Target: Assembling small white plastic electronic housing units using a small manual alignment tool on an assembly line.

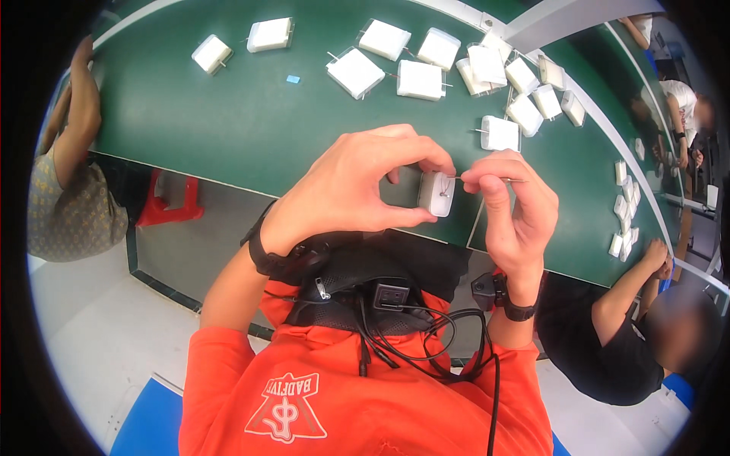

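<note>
My left hand grips a small white box-shaped block between thumb and fingers, above the near edge of the green table. A small bent piece of metal shows on the end of the block facing right. Close to that end, my right hand pinches a thin metal rod between thumb and forefinger. One tip of the rod sticks out to the right, while the other points toward the block; whether it touches the block I cannot tell.
Several white blocks with clear film and thin pins, such as a white block, lie across the green table. A blue scrap lies left of them. More blocks sit at the right. Co-workers sit on both sides; a red stool stands at left.
</note>
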Demonstrator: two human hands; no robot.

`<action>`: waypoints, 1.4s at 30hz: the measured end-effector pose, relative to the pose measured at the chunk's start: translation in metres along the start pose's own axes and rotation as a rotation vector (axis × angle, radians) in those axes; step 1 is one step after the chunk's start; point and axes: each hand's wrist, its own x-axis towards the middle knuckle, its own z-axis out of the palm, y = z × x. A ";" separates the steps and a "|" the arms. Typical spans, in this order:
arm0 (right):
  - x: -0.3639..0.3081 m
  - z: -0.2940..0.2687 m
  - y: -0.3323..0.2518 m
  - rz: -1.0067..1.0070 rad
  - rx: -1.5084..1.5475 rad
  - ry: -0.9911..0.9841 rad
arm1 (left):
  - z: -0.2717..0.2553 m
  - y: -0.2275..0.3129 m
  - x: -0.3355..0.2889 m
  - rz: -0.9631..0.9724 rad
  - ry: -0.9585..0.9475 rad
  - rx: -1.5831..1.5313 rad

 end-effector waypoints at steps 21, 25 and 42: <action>0.006 0.002 -0.004 -0.115 -0.124 -0.012 | 0.001 -0.001 0.002 0.016 -0.007 -0.001; 0.016 0.005 -0.008 -0.095 -0.193 -0.074 | 0.002 -0.002 0.001 0.016 -0.001 0.000; 0.000 0.010 0.004 -0.006 0.094 0.204 | -0.001 0.000 0.000 0.025 0.005 0.005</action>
